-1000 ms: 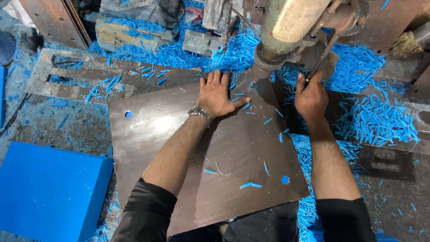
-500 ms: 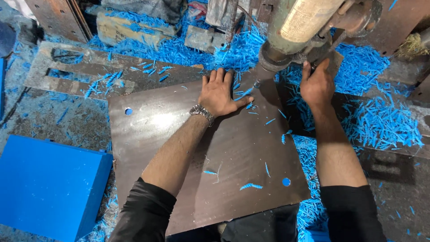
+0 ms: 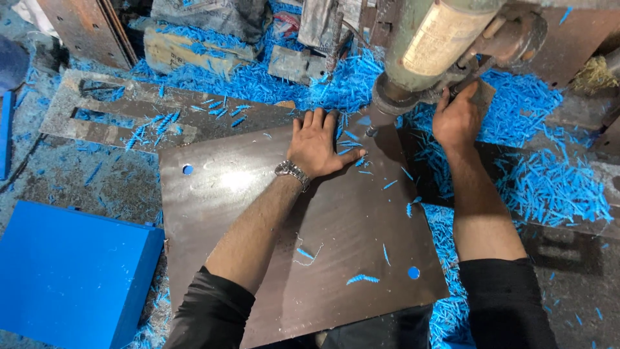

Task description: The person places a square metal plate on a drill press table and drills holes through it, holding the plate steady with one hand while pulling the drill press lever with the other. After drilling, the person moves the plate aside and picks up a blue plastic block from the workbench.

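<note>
The dark panel lies flat under the drill, two holes through it already, at ten and five o'clock. The left hand presses it open-palmed; the right hand grips the drill's handle at one o'clock, the corner there not yet drilled through.

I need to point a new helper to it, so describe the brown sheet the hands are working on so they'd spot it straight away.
Below the big drill head, amid blue shavings, lies a large flat dark-brown sheet. The left hand presses flat on its far edge; the right hand is beside the drill. Unlike the grey slotted plate behind, it is smooth, with small round holes showing blue.
</note>
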